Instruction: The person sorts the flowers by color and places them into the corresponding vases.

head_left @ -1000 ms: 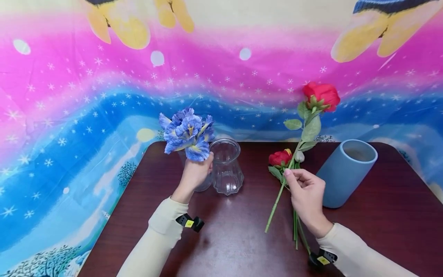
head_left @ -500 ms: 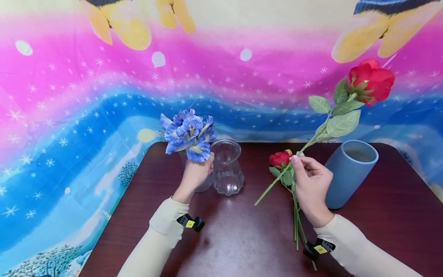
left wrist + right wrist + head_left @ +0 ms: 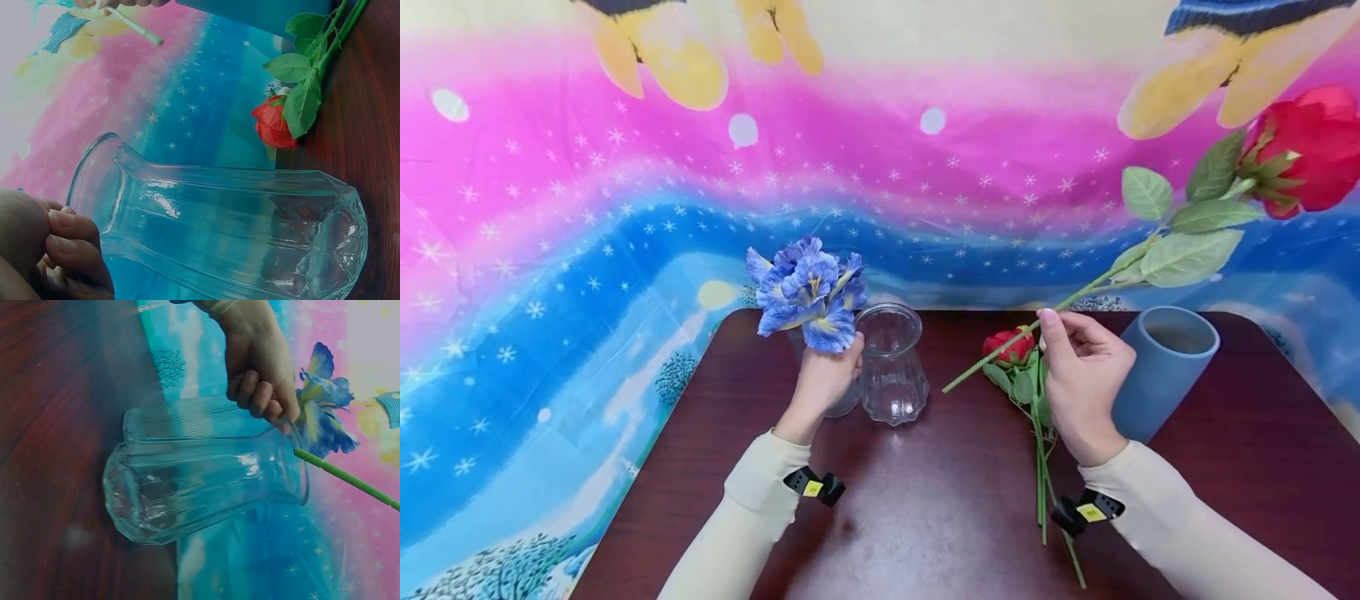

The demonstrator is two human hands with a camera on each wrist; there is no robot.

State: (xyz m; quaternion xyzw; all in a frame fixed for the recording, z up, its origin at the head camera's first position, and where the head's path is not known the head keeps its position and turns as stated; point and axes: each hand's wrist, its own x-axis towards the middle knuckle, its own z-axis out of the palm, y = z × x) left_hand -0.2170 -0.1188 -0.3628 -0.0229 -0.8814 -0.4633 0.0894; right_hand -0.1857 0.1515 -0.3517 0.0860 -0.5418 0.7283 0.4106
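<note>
Red petals mark the rose [image 3: 1311, 154] at the frame's upper right; I see the right hand [image 3: 1086, 379] pinching its green stem [image 3: 966, 374], bare end aimed lower left. Left of centre, the left hand [image 3: 826, 379] curls its fingers by the glass vase's rim [image 3: 887, 308]; whether they hold it, I cannot tell. Just above is a blue flower [image 3: 811, 287]. Right of centre, a second red flower [image 3: 1006, 345] lies near the blue-grey vase [image 3: 1165, 375].

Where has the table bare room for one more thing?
The table is bare at front middle, between the left sleeve and loose stems, and right of the blue vase, beyond the right sleeve. It is crowded around the left hand and clear vase, and around the right hand and lying red flower.
</note>
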